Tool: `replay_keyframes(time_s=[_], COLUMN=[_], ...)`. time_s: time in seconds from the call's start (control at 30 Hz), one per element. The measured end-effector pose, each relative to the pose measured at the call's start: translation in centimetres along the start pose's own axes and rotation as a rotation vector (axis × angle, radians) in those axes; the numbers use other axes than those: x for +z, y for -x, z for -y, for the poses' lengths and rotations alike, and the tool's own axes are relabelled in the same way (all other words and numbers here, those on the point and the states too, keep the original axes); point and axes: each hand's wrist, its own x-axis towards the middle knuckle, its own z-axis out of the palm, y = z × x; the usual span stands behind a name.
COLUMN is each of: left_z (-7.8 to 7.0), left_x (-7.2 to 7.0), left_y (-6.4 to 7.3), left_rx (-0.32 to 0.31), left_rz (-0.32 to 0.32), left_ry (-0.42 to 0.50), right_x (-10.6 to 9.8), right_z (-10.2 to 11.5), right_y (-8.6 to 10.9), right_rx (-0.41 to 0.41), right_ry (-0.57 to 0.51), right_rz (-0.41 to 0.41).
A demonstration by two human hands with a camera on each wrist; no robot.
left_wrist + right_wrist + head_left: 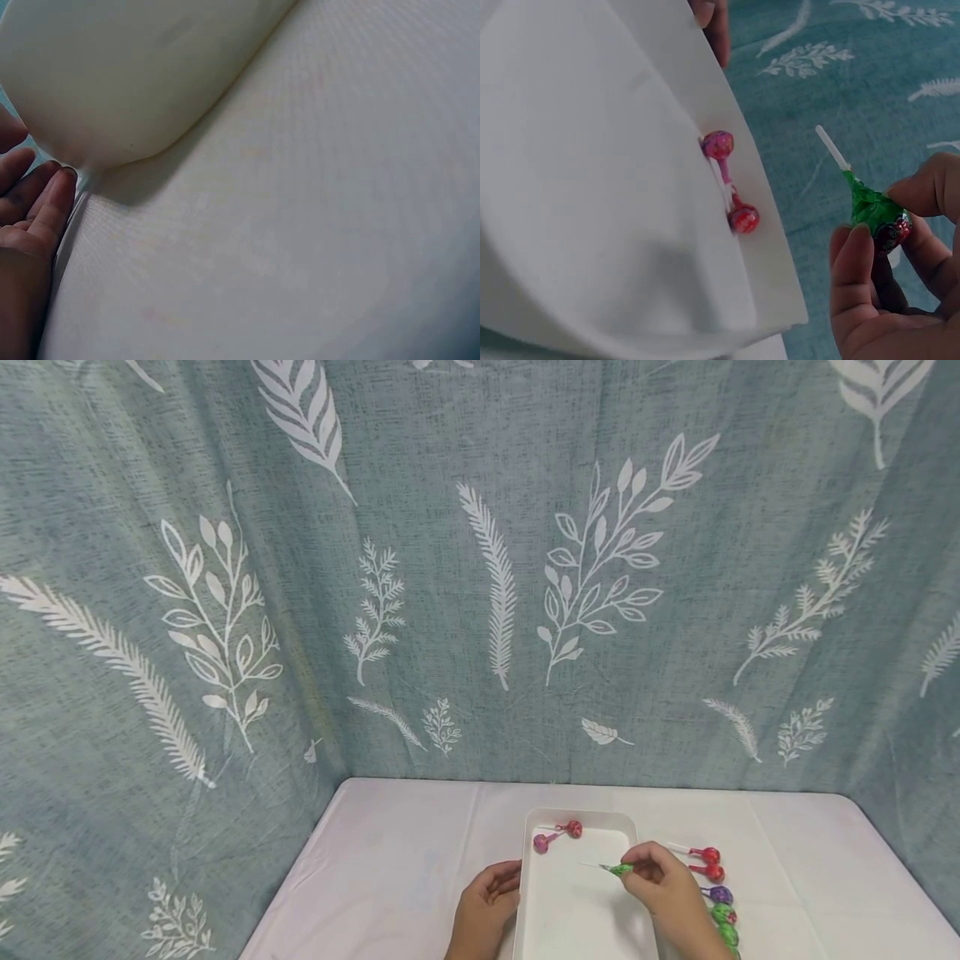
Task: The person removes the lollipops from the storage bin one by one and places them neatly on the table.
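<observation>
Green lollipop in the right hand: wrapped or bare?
Wrapped. The right wrist view shows the green lollipop, pinched by the right hand, with its wrapper gathered round the white stick.

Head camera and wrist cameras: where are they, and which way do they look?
Head: on the head, facing forward and down at white tray and curtain; left hand and right hand show.
Left wrist: on that wrist, facing the tray's outside and tablecloth; left fingers show.
Right wrist: on that wrist, facing into the tray; the right hand shows big, pinching a green lollipop, plus left fingers up top.
Head and right wrist both show that lollipop and two more lollipops in the tray.
</observation>
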Motion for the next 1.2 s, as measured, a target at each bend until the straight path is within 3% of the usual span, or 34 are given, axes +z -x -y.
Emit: replay_keyframes(time_s=[0.6,1.2], left_z=[-0.6,-0.5], left_x=[0.1,0.0], left_y=[0.1,0.2], left_rx=[0.011,0.014], left_rz=[0.005,-0.005], left_ry=[-0.008,-0.044], right_x=[-1.4,-2.8], right_z=[-0.6,-0.6], right_y=[1.2,3.1], right_rx=[0.005,0.048], right_ry=[-0.058,-0.024], right_rz=[-0.015,-0.019])
